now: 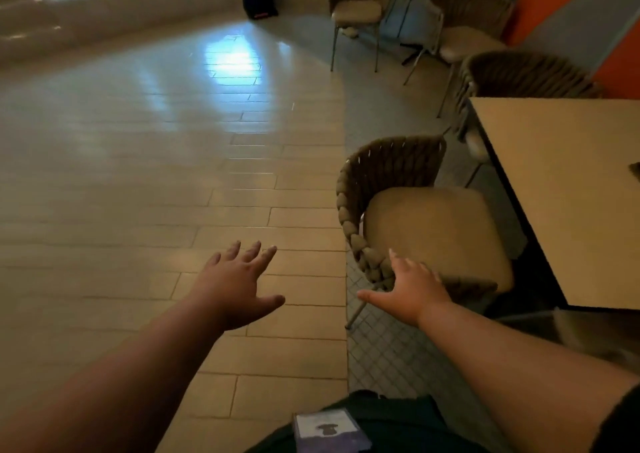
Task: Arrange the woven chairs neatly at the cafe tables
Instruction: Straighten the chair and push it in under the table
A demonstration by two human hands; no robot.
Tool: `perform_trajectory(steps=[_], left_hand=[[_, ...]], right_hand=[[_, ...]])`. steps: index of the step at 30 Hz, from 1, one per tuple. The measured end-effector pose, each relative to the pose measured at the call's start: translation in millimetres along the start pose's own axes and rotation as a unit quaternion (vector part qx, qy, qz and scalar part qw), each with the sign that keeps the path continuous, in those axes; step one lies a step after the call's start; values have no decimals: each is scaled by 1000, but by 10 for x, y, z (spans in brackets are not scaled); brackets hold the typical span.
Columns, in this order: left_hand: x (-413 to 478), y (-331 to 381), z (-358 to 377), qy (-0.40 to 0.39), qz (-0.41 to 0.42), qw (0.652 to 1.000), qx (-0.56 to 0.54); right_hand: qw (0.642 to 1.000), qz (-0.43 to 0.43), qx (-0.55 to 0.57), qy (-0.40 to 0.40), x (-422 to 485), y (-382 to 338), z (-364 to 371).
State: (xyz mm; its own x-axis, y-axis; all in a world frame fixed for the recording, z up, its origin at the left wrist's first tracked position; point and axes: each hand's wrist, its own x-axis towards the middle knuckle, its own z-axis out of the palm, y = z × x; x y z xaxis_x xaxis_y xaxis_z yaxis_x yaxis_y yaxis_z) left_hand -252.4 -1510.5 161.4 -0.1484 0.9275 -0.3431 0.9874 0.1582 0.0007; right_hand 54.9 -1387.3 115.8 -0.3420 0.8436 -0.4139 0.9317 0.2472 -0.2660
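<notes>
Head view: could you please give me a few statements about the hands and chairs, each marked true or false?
1. The left hand is spread above the floor, holding nothing. True.
2. The right hand grips the table edge. False: it is open at the woven rim of the nearest chair.
3. The nearest chair's seat faces the table. True.
4. Only one chair is in view. False: four show, three of them farther off.
</notes>
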Motion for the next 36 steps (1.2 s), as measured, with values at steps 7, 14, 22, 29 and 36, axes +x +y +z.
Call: perform_trajectory(steps=[7, 14, 22, 29, 36], left_hand=[[1422, -373, -511, 22, 64, 997, 24], [2625, -636, -1004, -14, 116, 992, 46], [4098, -683, -1281, -23, 249, 963, 100], [5292, -622, -1534, -22, 423, 883, 200], [5854, -151, -1654, -14, 522, 826, 214]], right_hand=[[998, 49, 23, 28, 1093, -218, -324], [995, 89, 10, 40, 2168, -309, -727], [980, 177, 68, 62, 2764, -393, -764], [910, 376, 155, 84, 2883, -670, -535], [845, 476, 225, 89, 2768, -1036, -314]])
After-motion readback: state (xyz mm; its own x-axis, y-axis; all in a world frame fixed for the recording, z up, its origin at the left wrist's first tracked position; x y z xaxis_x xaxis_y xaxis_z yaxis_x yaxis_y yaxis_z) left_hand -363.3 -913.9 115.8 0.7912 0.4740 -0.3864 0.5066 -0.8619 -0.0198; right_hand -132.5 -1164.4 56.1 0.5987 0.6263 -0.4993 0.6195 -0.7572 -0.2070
